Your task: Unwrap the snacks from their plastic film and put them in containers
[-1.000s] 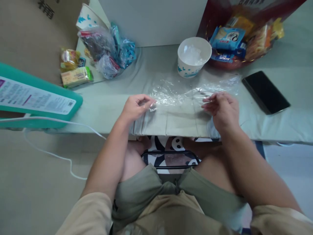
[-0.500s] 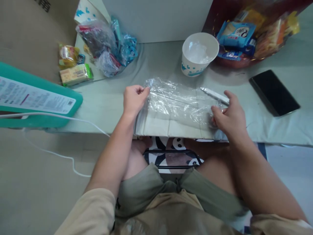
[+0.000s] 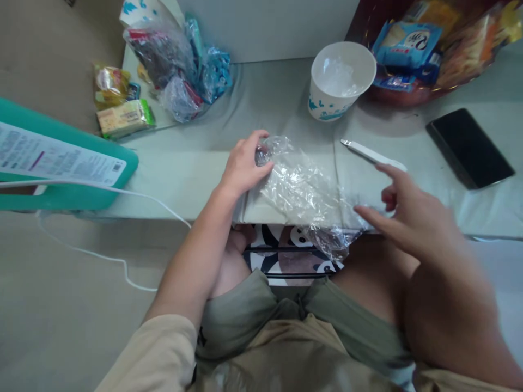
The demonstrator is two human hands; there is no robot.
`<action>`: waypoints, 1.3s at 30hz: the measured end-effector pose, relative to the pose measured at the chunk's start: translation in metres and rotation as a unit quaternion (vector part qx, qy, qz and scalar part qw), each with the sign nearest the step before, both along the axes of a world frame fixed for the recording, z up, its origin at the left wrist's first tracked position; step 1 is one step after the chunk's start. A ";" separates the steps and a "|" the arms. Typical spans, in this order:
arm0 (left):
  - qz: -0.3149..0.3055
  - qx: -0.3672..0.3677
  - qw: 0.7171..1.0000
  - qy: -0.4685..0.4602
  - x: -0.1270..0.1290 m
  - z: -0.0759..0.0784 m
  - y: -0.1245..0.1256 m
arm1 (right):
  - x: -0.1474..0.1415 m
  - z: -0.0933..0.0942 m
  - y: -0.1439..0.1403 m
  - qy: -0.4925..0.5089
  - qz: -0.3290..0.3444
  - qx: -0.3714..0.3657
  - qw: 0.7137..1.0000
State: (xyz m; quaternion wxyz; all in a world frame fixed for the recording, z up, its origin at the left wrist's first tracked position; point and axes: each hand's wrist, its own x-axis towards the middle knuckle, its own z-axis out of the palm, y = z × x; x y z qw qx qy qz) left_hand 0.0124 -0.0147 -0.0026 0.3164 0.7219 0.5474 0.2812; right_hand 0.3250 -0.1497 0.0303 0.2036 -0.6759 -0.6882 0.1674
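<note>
Clear plastic wrap lies crumpled at the near edge of the table, one end drooping over the edge toward the lap. In the head view, the left hand pins the wrap's far left corner, fingers closed on a bunched bit of it, probably to keep the sheet from sliding. The right hand hovers at the wrap's right end with fingers spread and loose, holding nothing; one fingertip seems just to touch the film. A white cutter lies just beyond that hand. Farther off stand a paper cup with film inside, a phone to the right, and snack packets far left.
</note>
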 end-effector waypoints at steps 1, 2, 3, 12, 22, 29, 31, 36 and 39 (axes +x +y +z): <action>-0.015 -0.014 1.000 -0.013 0.001 0.001 -0.001 | -0.004 0.003 0.006 0.017 -0.006 0.018 1.000; -0.031 -0.027 0.999 -0.026 0.002 0.003 -0.002 | -0.010 0.003 0.015 0.038 -0.003 0.031 0.999; -0.046 -0.039 0.997 -0.040 0.004 0.004 -0.003 | -0.018 0.002 0.025 0.060 0.010 0.034 0.998; -0.029 -0.095 0.976 -0.194 0.011 0.012 -0.002 | -0.064 -0.012 0.092 0.149 0.182 -0.162 0.958; -0.080 -0.360 0.853 -0.368 0.031 0.011 -0.016 | -0.077 -0.021 0.090 0.377 0.025 0.059 0.924; -0.073 -0.285 0.908 -0.299 0.038 0.011 -0.008 | -0.065 -0.032 0.083 0.411 0.028 0.000 0.911; -0.098 -0.276 0.913 -0.283 0.034 0.010 -0.005 | -0.062 -0.037 0.087 0.414 0.005 0.002 0.910; -0.056 -0.251 0.908 -0.332 0.027 0.005 0.001 | -0.062 -0.040 0.097 0.507 -0.044 0.050 0.859; -0.045 -0.258 0.879 -0.397 0.027 0.004 0.002 | -0.067 -0.035 0.096 0.558 -0.043 0.044 0.827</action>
